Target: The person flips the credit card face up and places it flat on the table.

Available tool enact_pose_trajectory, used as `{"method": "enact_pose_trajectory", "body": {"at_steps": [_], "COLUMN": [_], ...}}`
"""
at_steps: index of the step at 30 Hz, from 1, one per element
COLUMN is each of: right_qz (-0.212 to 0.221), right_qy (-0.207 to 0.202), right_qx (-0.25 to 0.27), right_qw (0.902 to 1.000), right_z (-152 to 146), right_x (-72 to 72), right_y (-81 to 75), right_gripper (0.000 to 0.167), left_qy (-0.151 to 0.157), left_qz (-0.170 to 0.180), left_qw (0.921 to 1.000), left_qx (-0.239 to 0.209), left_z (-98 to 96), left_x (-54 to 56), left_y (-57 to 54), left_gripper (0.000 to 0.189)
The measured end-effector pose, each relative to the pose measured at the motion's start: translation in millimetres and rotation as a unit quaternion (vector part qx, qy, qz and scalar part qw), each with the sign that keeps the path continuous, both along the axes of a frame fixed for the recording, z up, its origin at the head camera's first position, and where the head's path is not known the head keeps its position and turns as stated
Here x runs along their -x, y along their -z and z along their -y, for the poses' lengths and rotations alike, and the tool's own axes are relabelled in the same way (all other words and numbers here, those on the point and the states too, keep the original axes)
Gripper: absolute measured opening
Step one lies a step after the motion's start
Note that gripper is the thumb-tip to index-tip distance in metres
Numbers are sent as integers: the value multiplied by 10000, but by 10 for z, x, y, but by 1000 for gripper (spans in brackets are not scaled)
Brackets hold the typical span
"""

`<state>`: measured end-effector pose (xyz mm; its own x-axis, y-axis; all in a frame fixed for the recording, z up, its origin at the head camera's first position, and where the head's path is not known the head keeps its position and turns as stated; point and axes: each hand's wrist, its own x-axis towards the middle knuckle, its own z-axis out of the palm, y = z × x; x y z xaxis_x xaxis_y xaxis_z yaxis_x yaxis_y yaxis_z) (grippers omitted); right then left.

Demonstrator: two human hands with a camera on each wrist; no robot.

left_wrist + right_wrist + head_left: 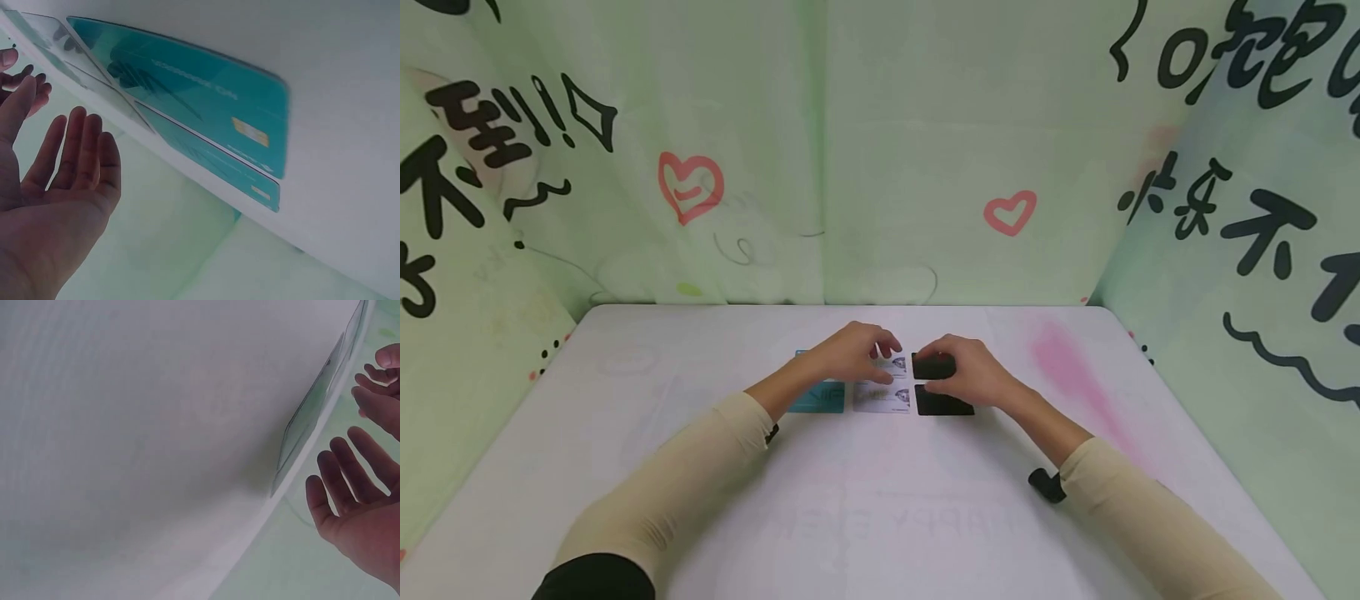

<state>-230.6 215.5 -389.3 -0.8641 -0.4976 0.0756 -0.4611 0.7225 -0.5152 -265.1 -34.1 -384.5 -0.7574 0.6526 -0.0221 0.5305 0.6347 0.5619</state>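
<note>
Flat cards lie in two rows of three on the white table: teal at left, silvery white in the middle, black at right. My left hand point(855, 353) hovers over the far silvery card point(897, 365), fingers loosely bent and holding nothing. The near teal card point(194, 94) and the far teal card point(219, 172) each bear a gold chip in the left wrist view. My right hand point(970, 373), also holding nothing, hangs above the far black card point(934, 367) and partly covers it. Below that sits the near black card point(942, 403), beside the near silvery card point(882, 399).
The white table point(850, 500) ends at a pale green cloth backdrop point(910, 167) with black writing and red hearts. Cloth walls also rise at left and right. A pink smear point(1075, 375) marks the table's right side. Black wrist devices point(1047, 485) hang under the sleeves.
</note>
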Motion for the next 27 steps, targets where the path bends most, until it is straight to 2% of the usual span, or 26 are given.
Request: {"method": "enact_pose_trajectory", "body": {"at_steps": [6, 12, 16, 27], "right_qz": [-36, 192, 262, 434], "right_qy": [211, 525, 619, 581], "right_qx": [116, 119, 36, -109], "right_qw": [9997, 9984, 9977, 9973], "right_z": [-132, -257, -329, -466], "right_x": [97, 151, 189, 255], "right_y": [25, 45, 68, 76], "right_gripper": [45, 46, 47, 51], "left_qy": [-124, -208, -226, 41], "left_qz": [271, 437, 491, 85], "left_qw": [9994, 9984, 9983, 9993], "left_qx": [-150, -296, -206, 360], "left_z": [-119, -197, -249, -463], "left_x": [106, 187, 217, 265], "left_y": [1, 11, 28, 54], "left_gripper": [51, 52, 52, 54]}}
